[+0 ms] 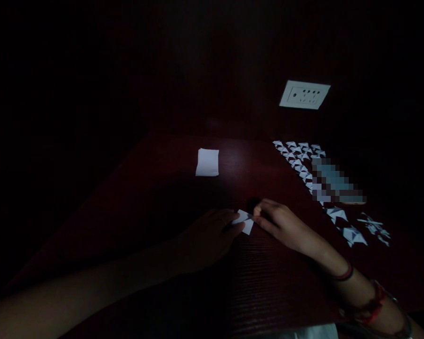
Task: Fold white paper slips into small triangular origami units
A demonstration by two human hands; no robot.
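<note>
A small white sheet of paper (248, 227), partly folded, lies low over the dark red table between my two hands. The thumb and fingers of my left hand (221, 230) close on its left side, in deep shadow. My right hand (277, 221) pinches the right corner of the same paper between thumb and curled forefinger. Beyond my hands, a neat stack of square white paper (207, 163) rests on the table.
Rows of small folded paper pieces (297, 161) line the right side. Nearer stand two more folded pieces (353, 235) beside a pile of paper scraps (376, 228). A pixelated, phone-like object (335, 181) lies among them. A wall socket (305, 94) sits above the table (162, 160).
</note>
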